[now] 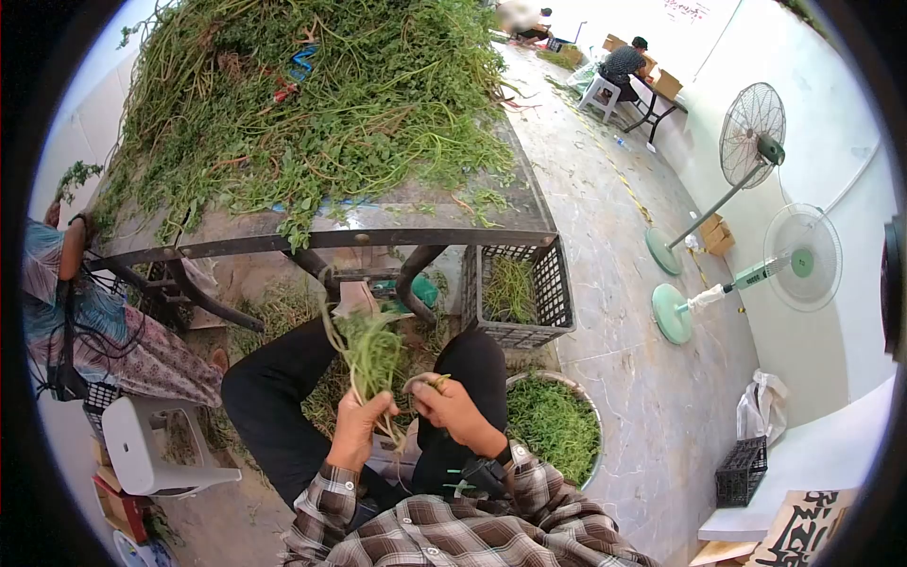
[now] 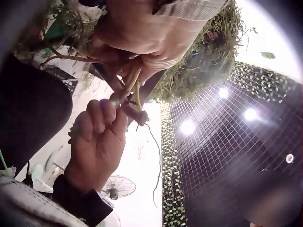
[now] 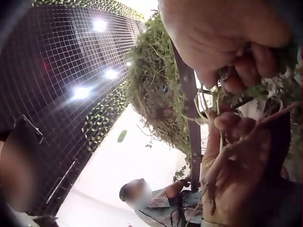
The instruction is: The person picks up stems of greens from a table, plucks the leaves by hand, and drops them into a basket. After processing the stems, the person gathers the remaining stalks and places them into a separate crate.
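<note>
My left hand holds a bunch of leafy green plants by the lower stems, with pale roots trailing below the fist. In the right wrist view, stems lie across the left palm and fingers. Close beside it, my right hand has its fingers curled and pinches a thin stem at the bunch's lower end. The left wrist view shows the right hand right at the stem ends, where a long thin root hangs down.
A table piled with plants stands ahead. Beneath its right corner is a black crate of stems. A round basket of greens sits by my right knee. A white stool and another person are at left, fans at right.
</note>
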`<action>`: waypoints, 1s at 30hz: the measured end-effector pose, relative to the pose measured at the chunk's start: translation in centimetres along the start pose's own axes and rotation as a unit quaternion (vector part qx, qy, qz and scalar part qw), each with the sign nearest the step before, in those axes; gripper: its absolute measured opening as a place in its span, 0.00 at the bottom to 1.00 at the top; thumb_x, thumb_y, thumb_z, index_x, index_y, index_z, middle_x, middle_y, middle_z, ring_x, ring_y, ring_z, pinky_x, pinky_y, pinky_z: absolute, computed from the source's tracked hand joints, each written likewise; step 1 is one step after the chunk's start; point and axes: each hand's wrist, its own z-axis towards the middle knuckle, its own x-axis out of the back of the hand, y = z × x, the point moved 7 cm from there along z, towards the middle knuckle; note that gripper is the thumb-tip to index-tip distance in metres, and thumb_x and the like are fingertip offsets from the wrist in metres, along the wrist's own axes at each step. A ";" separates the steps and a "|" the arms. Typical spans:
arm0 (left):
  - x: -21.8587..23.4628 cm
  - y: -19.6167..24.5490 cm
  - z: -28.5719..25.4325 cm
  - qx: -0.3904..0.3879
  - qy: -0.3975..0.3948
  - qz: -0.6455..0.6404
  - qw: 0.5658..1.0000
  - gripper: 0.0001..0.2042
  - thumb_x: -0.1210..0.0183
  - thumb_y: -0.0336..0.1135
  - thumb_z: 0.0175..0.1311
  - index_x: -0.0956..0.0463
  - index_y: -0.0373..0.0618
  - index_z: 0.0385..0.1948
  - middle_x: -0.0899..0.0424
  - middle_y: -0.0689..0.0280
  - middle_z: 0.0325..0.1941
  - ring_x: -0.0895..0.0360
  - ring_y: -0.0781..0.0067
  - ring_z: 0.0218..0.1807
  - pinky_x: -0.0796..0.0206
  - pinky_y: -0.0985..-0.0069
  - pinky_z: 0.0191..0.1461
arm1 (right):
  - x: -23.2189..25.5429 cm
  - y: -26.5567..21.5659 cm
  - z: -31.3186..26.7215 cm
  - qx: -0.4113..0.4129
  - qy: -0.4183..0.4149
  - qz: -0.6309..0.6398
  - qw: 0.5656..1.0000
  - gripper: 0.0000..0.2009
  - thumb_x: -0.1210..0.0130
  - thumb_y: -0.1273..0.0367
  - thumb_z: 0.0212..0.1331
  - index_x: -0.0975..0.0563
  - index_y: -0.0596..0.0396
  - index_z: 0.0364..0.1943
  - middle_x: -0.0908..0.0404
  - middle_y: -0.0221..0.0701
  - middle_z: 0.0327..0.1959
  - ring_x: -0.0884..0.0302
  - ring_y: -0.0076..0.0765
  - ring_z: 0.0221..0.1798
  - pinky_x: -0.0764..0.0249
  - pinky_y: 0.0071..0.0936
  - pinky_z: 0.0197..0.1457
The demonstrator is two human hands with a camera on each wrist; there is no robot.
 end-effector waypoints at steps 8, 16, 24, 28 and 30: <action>-1.6 0.6 -0.3 0.001 -0.073 0.074 0.995 0.23 0.38 0.25 0.52 0.35 0.38 0.51 0.24 0.66 0.41 0.24 0.78 0.38 0.29 0.80 0.37 | -1.6 -0.7 0.2 -0.006 0.007 -0.013 1.000 0.10 0.47 0.65 0.59 0.28 0.56 0.37 0.37 0.17 0.15 0.47 0.11 0.14 0.53 0.13 0.16; -2.6 0.5 -1.0 0.010 -0.082 0.097 0.992 0.21 0.39 0.27 0.52 0.33 0.37 0.49 0.23 0.65 0.39 0.23 0.77 0.34 0.30 0.80 0.40 | 0.4 -0.3 0.9 0.067 0.059 0.048 0.995 0.09 0.48 0.67 0.59 0.28 0.59 0.37 0.34 0.18 0.14 0.45 0.11 0.14 0.51 0.15 0.16; -1.8 -0.1 -0.5 0.017 -0.073 0.105 0.992 0.13 0.42 0.31 0.57 0.30 0.39 0.43 0.24 0.68 0.29 0.26 0.80 0.26 0.36 0.82 0.29 | -1.1 0.0 0.3 0.010 0.023 0.037 0.999 0.08 0.48 0.66 0.60 0.29 0.55 0.38 0.35 0.17 0.15 0.46 0.10 0.14 0.52 0.13 0.16; -2.0 -0.4 -0.5 0.016 -0.091 0.102 0.991 0.13 0.44 0.32 0.58 0.31 0.40 0.42 0.28 0.72 0.25 0.32 0.84 0.21 0.41 0.85 0.25 | -1.4 0.2 0.4 0.027 0.006 0.019 0.999 0.09 0.48 0.64 0.60 0.28 0.54 0.38 0.36 0.16 0.15 0.46 0.10 0.15 0.52 0.12 0.17; -2.6 0.3 -0.8 0.018 -0.092 0.112 0.989 0.12 0.44 0.32 0.58 0.31 0.40 0.42 0.30 0.73 0.24 0.35 0.85 0.20 0.43 0.86 0.23 | -1.0 1.0 1.0 0.040 0.014 0.013 0.999 0.08 0.48 0.65 0.60 0.28 0.55 0.37 0.36 0.16 0.15 0.46 0.10 0.15 0.52 0.12 0.17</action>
